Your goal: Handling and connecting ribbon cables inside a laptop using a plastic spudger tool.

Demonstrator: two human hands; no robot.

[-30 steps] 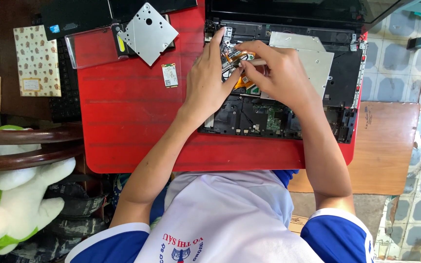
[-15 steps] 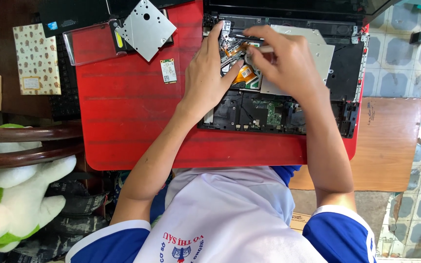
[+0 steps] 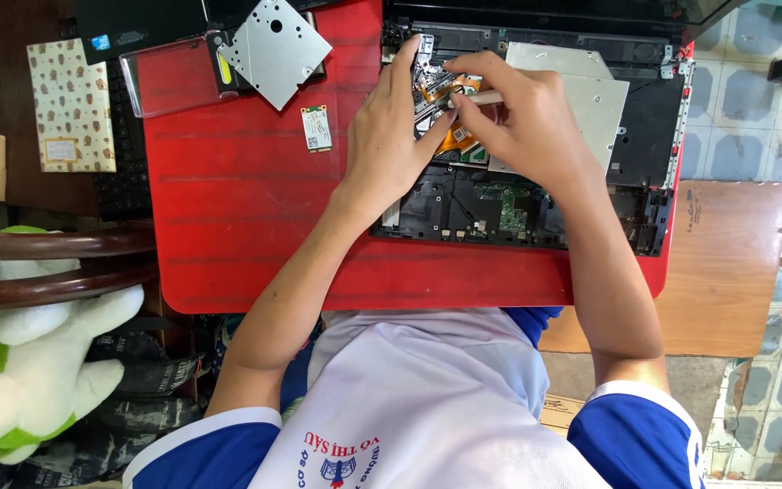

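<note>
Head view, looking straight down. I see an opened laptop chassis (image 3: 536, 204) lying on a red table (image 3: 246, 208), its circuit boards and copper-coloured parts exposed.

Left hand (image 3: 389, 149): palm flat on the chassis's left part, fingers stretched up along the edge near the hinge, spread and not gripping anything that I can make out.

Right hand (image 3: 522, 113): fingers pressed together around a thin pale tool (image 3: 474, 100), held nearly level, its tip pointing left towards the left hand's fingers. The tip sits over the orange and copper parts (image 3: 452, 136) in the upper left of the chassis, just beside the left hand. I cannot tell whether the tip touches them.

A silver metal plate (image 3: 590, 91), likely a drive, sits in the chassis right behind the right hand.

Labels and loose pieces:
- Small green card with a white label (image 3: 316, 128), lying on the red table, left of the left hand, well apart from the chassis.
- Square silver drive (image 3: 273, 41) with round holes, tilted, top left of the table, resting over a clear plastic tray (image 3: 169, 77).
- Beige patterned notebook (image 3: 71, 104) with a small pale label near its lower edge, left of the table.
- White and green plush toy (image 3: 29, 371) at lower left.
</note>
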